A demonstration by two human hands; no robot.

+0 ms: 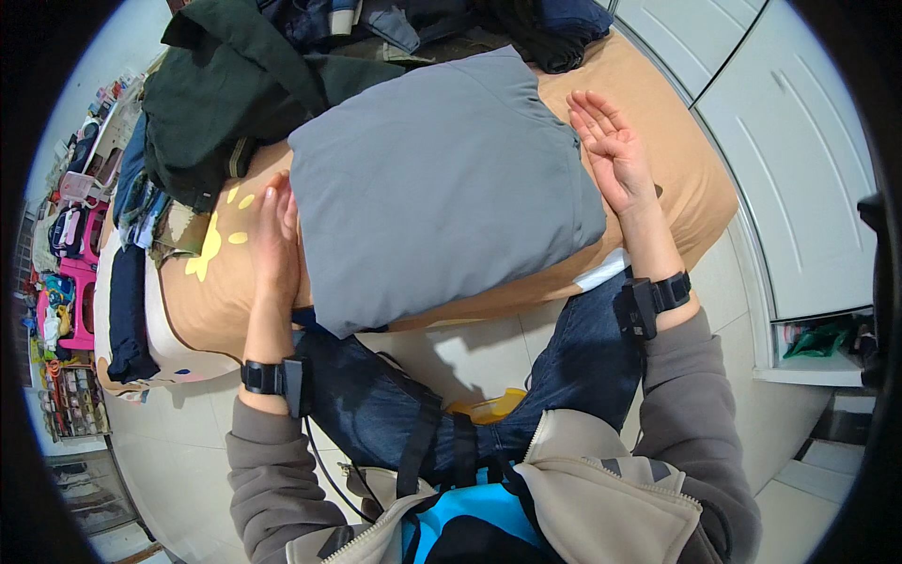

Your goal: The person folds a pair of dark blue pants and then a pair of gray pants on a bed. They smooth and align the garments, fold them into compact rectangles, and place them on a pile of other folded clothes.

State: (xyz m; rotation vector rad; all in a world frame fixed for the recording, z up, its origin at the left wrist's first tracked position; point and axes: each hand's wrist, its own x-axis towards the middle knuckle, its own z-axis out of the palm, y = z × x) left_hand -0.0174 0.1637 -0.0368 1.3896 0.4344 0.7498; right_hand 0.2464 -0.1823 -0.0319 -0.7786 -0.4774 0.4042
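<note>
A grey folded garment [442, 188] lies spread in a broad block on the bed in front of me, its near left corner reaching past the bed's edge. At its left side my left hand [275, 240] stands on edge, fingers stretched forward, close against the cloth. My right hand [611, 150] is beside its right side, palm turned up and fingers extended. Neither hand grips anything. The garment's kind is hard to tell from its folded shape.
The bed has a tan sheet [695, 179] with yellow patches. A dark green garment [225, 94] and blue jeans [136, 188] lie at the left; folded dark clothes [573, 23] lie at the back. White cabinet doors [789, 160] stand at the right, pink stools [80, 291] at the far left.
</note>
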